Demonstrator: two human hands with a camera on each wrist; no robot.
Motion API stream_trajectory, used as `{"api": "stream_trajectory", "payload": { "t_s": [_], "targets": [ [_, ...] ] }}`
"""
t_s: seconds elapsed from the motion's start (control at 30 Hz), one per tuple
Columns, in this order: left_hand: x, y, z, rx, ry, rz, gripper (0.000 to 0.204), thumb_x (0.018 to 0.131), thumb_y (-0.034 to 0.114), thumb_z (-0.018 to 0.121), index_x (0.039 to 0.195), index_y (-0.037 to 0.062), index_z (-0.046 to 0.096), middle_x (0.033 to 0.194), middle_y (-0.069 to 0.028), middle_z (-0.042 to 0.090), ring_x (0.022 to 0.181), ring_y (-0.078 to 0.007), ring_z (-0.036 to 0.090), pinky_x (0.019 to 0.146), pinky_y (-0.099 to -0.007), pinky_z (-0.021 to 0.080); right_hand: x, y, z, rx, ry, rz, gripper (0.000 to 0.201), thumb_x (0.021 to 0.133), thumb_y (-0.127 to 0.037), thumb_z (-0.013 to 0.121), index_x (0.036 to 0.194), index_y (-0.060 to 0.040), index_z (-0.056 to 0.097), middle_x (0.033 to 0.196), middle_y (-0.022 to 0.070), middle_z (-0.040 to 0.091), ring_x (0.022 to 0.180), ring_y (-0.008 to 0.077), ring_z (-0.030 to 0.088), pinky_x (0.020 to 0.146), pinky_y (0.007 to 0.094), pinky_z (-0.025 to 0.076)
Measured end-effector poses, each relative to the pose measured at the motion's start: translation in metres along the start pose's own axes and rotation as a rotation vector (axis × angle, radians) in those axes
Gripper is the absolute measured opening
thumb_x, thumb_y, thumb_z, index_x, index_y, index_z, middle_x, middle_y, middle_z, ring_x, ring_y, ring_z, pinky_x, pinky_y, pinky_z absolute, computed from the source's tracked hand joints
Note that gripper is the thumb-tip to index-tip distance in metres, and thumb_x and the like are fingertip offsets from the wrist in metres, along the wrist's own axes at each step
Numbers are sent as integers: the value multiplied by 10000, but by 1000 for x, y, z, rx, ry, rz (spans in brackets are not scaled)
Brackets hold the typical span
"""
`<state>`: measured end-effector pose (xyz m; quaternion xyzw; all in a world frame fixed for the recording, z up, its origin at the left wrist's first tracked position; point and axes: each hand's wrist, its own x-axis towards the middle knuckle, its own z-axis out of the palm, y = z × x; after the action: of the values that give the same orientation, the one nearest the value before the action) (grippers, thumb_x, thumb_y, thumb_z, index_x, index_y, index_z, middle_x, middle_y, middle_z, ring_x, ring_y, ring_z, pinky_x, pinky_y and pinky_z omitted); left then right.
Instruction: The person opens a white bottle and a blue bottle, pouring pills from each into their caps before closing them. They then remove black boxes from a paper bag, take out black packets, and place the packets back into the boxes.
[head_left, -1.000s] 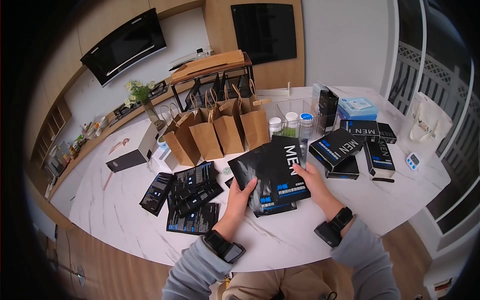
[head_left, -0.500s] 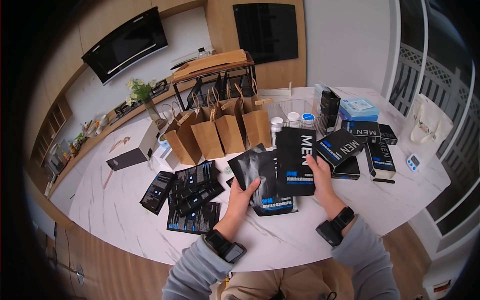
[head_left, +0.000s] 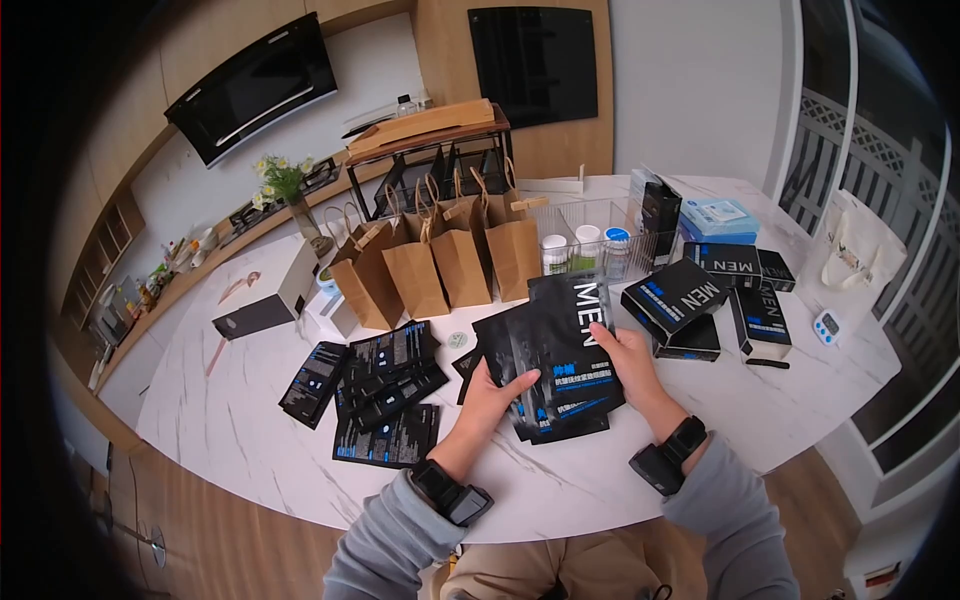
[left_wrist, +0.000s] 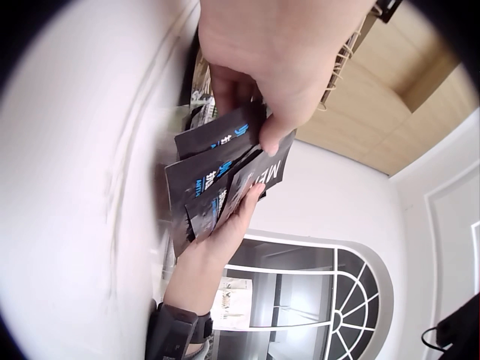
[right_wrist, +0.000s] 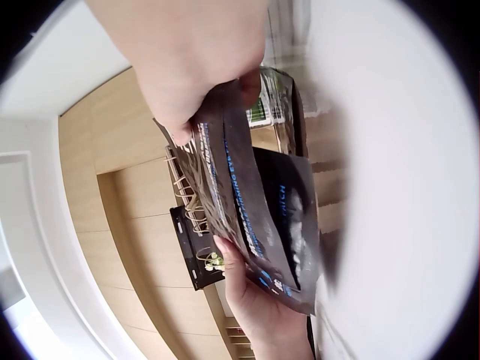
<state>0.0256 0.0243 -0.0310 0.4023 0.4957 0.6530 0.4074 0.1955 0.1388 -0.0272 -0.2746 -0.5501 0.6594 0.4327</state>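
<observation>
Both hands hold a fanned bunch of flat black foil mask sachets [head_left: 560,345] above the table, with "MEN" and blue print facing me. My left hand [head_left: 488,402] grips their left side, its thumb across the front. At the right edge, my right hand [head_left: 636,366] pinches them with its thumb on top near the lettering. In the left wrist view the lower edges of several sachets [left_wrist: 202,172] are spread in steps. The right wrist view shows the sachets [right_wrist: 236,180] nearly edge-on, fingers behind them partly hidden.
More black sachets [head_left: 385,385] lie piled on the left. Brown paper bags [head_left: 455,262] stand behind, beside a clear organizer [head_left: 600,225] with bottles. Black "MEN" boxes [head_left: 675,300] are stacked at right, near a small timer [head_left: 826,325]. A white box [head_left: 262,290] stands back left.
Half a second ago the right hand held a sachet out to the right, apart from the others. Now it has come back left and overlaps the bunch in the left hand.
</observation>
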Motion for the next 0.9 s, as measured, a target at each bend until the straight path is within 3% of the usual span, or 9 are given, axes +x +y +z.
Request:
{"api": "stream_trajectory", "payload": {
  "t_s": [0.2,0.33,0.43,0.57,0.63,0.67,0.77,0.83,0.9],
  "targets": [
    [1,0,-1,-26,13,6,412,750,87,692,1094,13,478,1020,-45,593,903,-113,552,816,-254,432,5,6,-4,118,66,4,347,863,-336,555,853,6,610,729,8,606,600,43,542,537,187,420],
    [0,5,0,-28,42,0,377,759,84,683,1077,8,496,1014,-47,598,906,-114,554,820,-252,429,-1,-12,-1,406,232,-67,354,878,-325,524,1011,1,552,930,54,615,787,123,608,681,235,498],
    [1,3,-1,-52,54,26,322,770,61,661,1056,10,522,1002,-55,608,878,-121,576,797,-259,447,1,-10,-2,454,234,-27,344,876,-316,529,1019,-4,552,936,51,611,798,119,604,692,236,494],
    [0,3,-1,-97,54,14,297,793,95,643,1052,10,524,982,-55,608,843,-122,583,778,-259,456,5,6,-5,131,-18,20,285,868,-278,554,971,-14,583,837,-1,602,715,54,552,615,195,442],
    [-1,4,-1,-112,54,-6,297,802,110,635,1059,13,521,978,-54,607,831,-123,585,772,-261,460,8,14,-5,-181,-209,10,267,871,-271,548,967,-26,587,822,0,617,722,59,575,654,192,454],
    [-2,6,-1,-156,57,-44,309,810,126,631,1073,17,511,994,-53,601,862,-116,574,782,-257,452,5,11,-3,-198,-243,42,270,870,-272,551,936,-15,601,798,1,621,691,47,570,625,184,453],
    [-2,6,-1,-199,41,-83,339,818,163,631,1095,21,497,1015,-47,591,891,-106,557,789,-250,442,3,12,-3,-149,-232,130,273,866,-270,560,910,-4,607,784,4,622,663,41,565,589,182,451],
    [-2,3,0,-200,22,-85,357,818,184,635,1102,21,493,1019,-42,586,888,-103,552,786,-246,441,3,12,-1,-153,-219,95,277,871,-267,554,897,3,609,765,4,621,641,42,563,567,184,451],
    [-4,-2,0,51,-156,3,401,811,222,646,1119,21,485,1024,-31,574,898,-93,529,795,-243,431,1,10,3,-109,-191,-20,290,876,-264,545,843,18,609,698,-16,598,596,30,530,538,184,426]
  ]
}}
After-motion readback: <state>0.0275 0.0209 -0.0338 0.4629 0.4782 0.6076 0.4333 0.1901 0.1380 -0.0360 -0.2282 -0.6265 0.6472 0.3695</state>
